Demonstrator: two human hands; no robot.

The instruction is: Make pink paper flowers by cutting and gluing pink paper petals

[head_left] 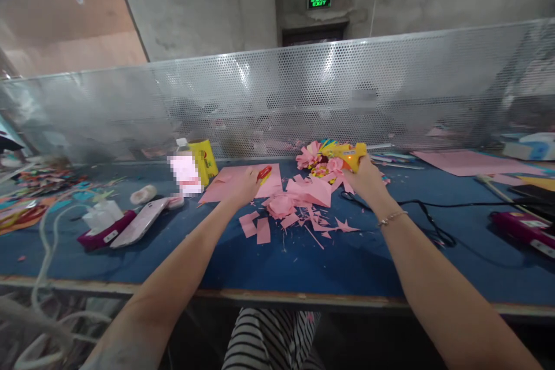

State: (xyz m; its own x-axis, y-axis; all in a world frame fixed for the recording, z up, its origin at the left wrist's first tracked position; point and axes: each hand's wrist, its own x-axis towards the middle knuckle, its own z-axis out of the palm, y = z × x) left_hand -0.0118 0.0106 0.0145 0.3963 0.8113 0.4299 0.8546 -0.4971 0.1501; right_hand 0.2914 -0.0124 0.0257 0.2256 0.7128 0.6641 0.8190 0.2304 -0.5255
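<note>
My left hand (pixel 248 183) is closed on red and yellow scissors (pixel 264 174) above a sheet of pink paper (pixel 225 177). Further right, my right hand (pixel 365 174) grips a yellow glue gun (pixel 352 154) with a small orange light on its side. The gun is beside a bunch of pink and yellow paper flowers (pixel 314 157). Between my hands lie a pink paper flower (pixel 280 206), a folded pink sheet (pixel 313 189) and several pink scraps (pixel 263 230) on the blue table.
At the left are a bottle (pixel 185 173), a yellow packet (pixel 206 159), a phone (pixel 141 222) and a purple power strip (pixel 108 233) with white cables. A black cord (pixel 429 217) runs right, towards another purple strip (pixel 524 230). Behind stands a perforated metal screen (pixel 260 92).
</note>
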